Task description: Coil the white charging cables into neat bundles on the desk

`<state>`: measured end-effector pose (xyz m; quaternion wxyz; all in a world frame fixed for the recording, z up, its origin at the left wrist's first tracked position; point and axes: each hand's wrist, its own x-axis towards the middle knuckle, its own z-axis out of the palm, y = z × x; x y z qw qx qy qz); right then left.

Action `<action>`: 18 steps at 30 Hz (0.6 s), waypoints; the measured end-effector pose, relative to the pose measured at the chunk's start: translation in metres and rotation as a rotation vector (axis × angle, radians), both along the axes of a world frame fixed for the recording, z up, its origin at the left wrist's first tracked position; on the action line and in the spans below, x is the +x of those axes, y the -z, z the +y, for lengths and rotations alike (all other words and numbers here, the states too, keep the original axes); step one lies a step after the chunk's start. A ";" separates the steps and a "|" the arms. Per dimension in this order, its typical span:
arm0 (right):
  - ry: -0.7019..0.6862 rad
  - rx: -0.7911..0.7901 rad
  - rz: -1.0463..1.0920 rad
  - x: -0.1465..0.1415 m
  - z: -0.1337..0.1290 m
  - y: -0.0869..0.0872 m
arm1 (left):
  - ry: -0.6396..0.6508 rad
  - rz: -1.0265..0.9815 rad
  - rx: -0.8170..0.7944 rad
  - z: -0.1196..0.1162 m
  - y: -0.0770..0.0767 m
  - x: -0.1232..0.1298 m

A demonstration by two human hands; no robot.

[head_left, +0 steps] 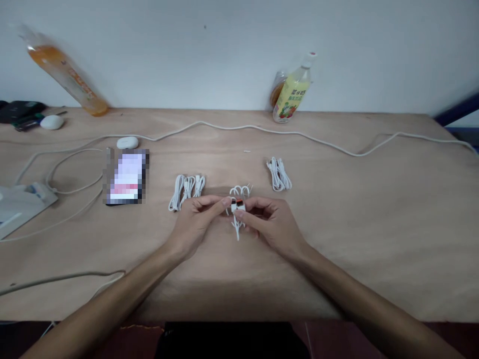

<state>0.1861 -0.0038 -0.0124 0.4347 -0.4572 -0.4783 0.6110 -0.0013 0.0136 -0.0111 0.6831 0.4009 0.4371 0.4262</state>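
Observation:
Both of my hands meet over the middle of the table around a white cable [237, 229]. Its strands loop out above my fingers and hang down between them. Two small white connector ends [240, 206], with black and orange showing at their tops, sit side by side at my fingertips. My left hand [196, 219] pinches the cable from the left, thumb against the connectors. From the other side my right hand [277, 219] grips it between thumb and fingers. Several bundled white cables [188, 189] lie just beyond my left hand, and another bundled cable [279, 174] lies beyond my right.
A phone [127, 177] with a lit, blurred screen lies at left, near a white earbud case [127, 143]. An orange drink bottle [69, 80] and a yellow-labelled bottle [294, 92] stand by the wall. One long white cord [258, 127] crosses the table's back.

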 end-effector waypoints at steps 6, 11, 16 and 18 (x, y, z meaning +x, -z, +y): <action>0.045 0.004 0.015 -0.001 -0.001 -0.002 | -0.037 0.001 0.081 -0.003 -0.005 0.000; 0.094 0.035 0.036 -0.001 -0.001 -0.002 | -0.020 0.035 0.160 -0.005 -0.010 0.000; 0.091 0.045 0.058 -0.002 -0.001 -0.004 | -0.005 0.062 0.145 -0.007 -0.011 0.001; 0.090 0.039 0.060 -0.003 -0.001 -0.005 | -0.013 0.091 0.144 -0.008 -0.012 0.002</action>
